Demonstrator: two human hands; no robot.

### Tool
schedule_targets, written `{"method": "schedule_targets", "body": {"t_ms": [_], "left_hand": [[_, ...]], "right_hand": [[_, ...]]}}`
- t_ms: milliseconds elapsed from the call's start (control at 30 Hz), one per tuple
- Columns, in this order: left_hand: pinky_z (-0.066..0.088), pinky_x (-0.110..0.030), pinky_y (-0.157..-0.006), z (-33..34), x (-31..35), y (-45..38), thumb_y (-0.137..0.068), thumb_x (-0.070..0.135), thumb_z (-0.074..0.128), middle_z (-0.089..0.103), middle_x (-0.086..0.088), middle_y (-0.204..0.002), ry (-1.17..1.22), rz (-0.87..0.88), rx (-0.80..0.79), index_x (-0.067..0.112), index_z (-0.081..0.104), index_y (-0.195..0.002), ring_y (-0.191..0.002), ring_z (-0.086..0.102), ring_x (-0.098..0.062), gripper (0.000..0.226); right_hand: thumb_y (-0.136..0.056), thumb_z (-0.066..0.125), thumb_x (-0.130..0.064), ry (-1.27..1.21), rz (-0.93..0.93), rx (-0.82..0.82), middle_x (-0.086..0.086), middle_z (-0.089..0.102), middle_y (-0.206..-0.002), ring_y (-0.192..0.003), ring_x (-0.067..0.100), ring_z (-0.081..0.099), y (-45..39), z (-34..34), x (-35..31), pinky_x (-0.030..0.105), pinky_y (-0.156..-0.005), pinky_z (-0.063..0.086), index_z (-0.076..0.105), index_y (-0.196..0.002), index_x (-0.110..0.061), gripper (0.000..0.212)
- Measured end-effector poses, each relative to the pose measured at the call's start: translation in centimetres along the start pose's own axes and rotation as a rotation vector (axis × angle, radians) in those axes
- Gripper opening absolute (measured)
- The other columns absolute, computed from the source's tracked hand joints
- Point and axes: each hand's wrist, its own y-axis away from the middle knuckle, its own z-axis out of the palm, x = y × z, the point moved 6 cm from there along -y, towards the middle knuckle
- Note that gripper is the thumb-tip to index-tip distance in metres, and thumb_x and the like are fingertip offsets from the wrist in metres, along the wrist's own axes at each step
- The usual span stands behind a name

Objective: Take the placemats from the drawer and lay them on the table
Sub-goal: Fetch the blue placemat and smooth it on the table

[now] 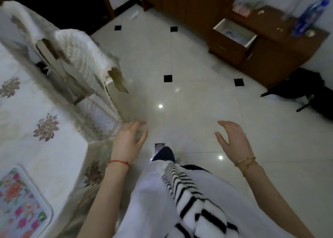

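Both hands, left [128,140] and right [232,140], hang empty with fingers loose; the open drawer [235,33] lies ahead-right across the floor, nearer the right.

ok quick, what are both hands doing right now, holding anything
left hand: open, fingers relaxed, holding nothing
right hand: open, fingers spread, holding nothing

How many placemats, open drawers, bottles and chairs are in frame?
Placemats: 1, floral, on the table
Open drawers: 1, in the brown cabinet
Bottles: 1, blue, on the cabinet top
Chairs: 2, under white covers
Total: 5
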Motion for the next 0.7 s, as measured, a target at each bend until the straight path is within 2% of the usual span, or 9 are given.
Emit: {"method": "schedule_targets", "body": {"t_ms": [133, 333, 500, 600, 700], "left_hand": [[0.052, -0.035, -0.077, 1.6, 3.0, -5.2, -0.090, 0.021, 0.064, 0.069, -0.007, -0.104, -0.005, 0.067, -0.029, 0.012, 0.066, -0.114, -0.089, 0.064, -0.027, 0.025], [0.050, -0.034, -0.079, 5.4, 7.1, -15.7, -0.090, 0.027, 0.061, 0.070, -0.004, -0.107, -0.002, 0.155, -0.070, 0.014, 0.068, -0.111, -0.095, 0.065, -0.026, 0.026], [0.050, -0.032, -0.083, 7.4, 11.4, -26.6, -0.090, 0.020, 0.065, 0.069, -0.005, -0.109, 0.035, 0.203, -0.076, 0.014, 0.068, -0.112, -0.096, 0.065, -0.025, 0.023], [0.051, -0.035, -0.088, 8.2, 14.5, -34.4, -0.091, 0.028, 0.059, 0.070, -0.005, -0.108, 0.053, 0.241, -0.070, 0.013, 0.068, -0.111, -0.098, 0.065, -0.025, 0.027], [0.053, -0.037, -0.085, 9.1, 18.4, -42.2, -0.089, 0.039, 0.048, 0.070, -0.003, -0.104, 0.065, 0.295, -0.084, 0.013, 0.068, -0.111, -0.093, 0.065, -0.023, 0.039]], "right_hand": [[-0.091, 0.061, -0.018, -0.014, 0.120, 0.033, 0.013, 0.062, -0.119, -0.113, 0.030, 0.053, -1.2, -1.4, 3.9, 0.031, -0.101, 0.035, 0.057, -0.123, -0.005, 0.036], [-0.090, 0.062, -0.018, -0.018, 0.233, 0.071, 0.013, 0.062, -0.118, -0.112, 0.030, 0.054, -6.3, -2.5, 9.6, 0.029, -0.100, 0.034, 0.057, -0.123, -0.004, 0.036], [-0.090, 0.062, -0.019, -0.018, 0.294, 0.107, 0.011, 0.062, -0.119, -0.113, 0.028, 0.054, -14.7, -5.1, 14.4, 0.030, -0.099, 0.037, 0.057, -0.123, -0.005, 0.036], [-0.089, 0.063, -0.020, -0.013, 0.310, 0.141, 0.012, 0.063, -0.118, -0.111, 0.028, 0.055, -21.2, -8.0, 17.3, 0.032, -0.099, 0.039, 0.058, -0.123, -0.006, 0.037], [-0.090, 0.062, -0.020, -0.009, 0.329, 0.185, 0.011, 0.063, -0.118, -0.112, 0.027, 0.055, -27.6, -11.0, 20.4, 0.031, -0.099, 0.038, 0.057, -0.123, -0.006, 0.036]]}}
